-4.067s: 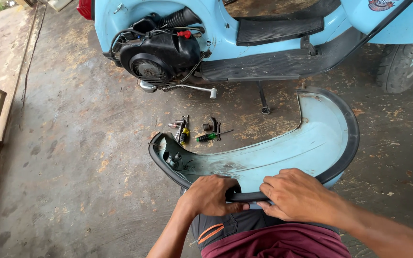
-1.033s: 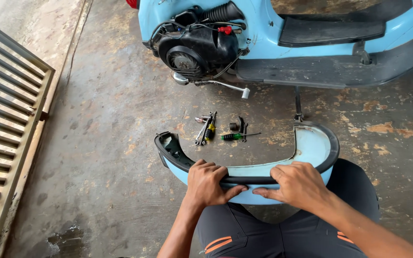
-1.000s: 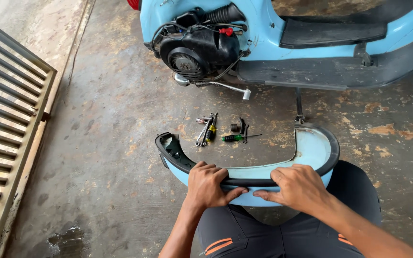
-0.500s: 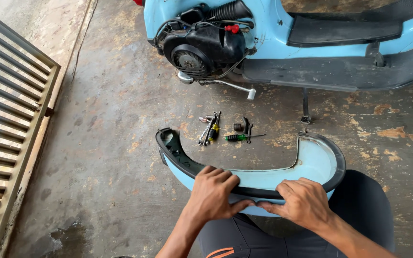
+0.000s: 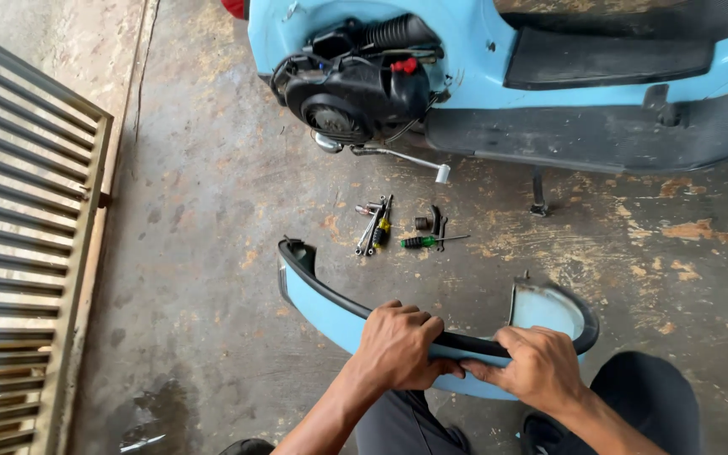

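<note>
The curved light-blue metal side panel (image 5: 330,307) is off the light-blue scooter (image 5: 482,59), engine exposed, with both hands, left (image 5: 398,345) and right (image 5: 541,366), gripping its black rubber edge trim (image 5: 465,344).

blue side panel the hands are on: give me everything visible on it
The side panel is a curved, light blue shell, seemingly painted metal, with black trim along its upper edge. It is off the scooter, tilted on edge over the concrete floor. The left hand and right hand grip the trim near the middle. Its inner face shows at the right end.
</note>
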